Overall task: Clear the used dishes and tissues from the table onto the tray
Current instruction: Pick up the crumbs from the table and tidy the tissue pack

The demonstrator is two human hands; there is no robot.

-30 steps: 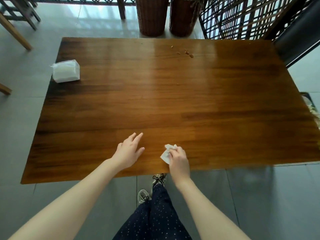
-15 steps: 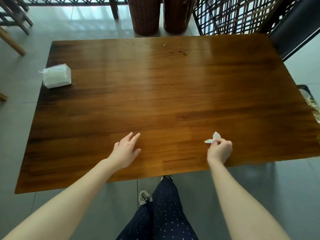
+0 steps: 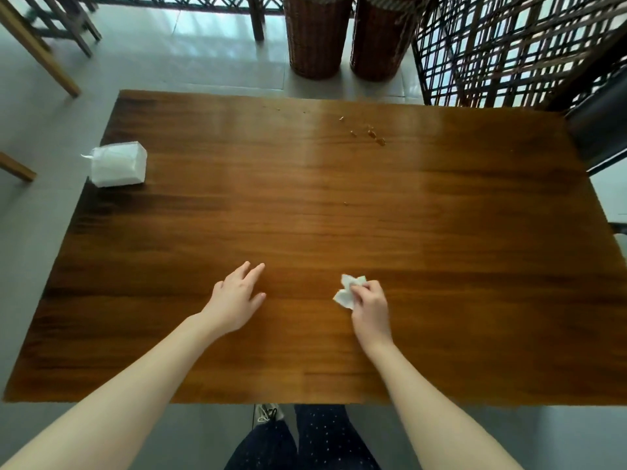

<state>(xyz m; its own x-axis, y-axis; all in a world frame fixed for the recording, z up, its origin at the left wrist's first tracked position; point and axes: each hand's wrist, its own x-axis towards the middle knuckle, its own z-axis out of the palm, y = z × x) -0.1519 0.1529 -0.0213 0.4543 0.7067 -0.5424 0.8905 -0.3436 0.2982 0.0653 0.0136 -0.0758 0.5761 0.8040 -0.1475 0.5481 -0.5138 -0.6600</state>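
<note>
My right hand [image 3: 371, 308] pinches a crumpled white tissue [image 3: 346, 293] and holds it against the brown wooden table [image 3: 441, 252], near the front middle. My left hand [image 3: 235, 298] rests flat on the table with straight, spread fingers, a little to the left of the tissue. Several small brown crumbs [image 3: 371, 134] lie near the far edge. No tray and no dishes are in view.
A white pack of tissues [image 3: 117, 163] lies at the table's far left. Two wicker baskets [image 3: 317, 35] stand on the floor behind the table, next to a lattice screen [image 3: 509, 45]. Wooden chair legs [image 3: 40, 49] show at the upper left.
My right hand has swept the tissue to the right along the front of the table and then back toward the middle. My left hand has stayed in place.
</note>
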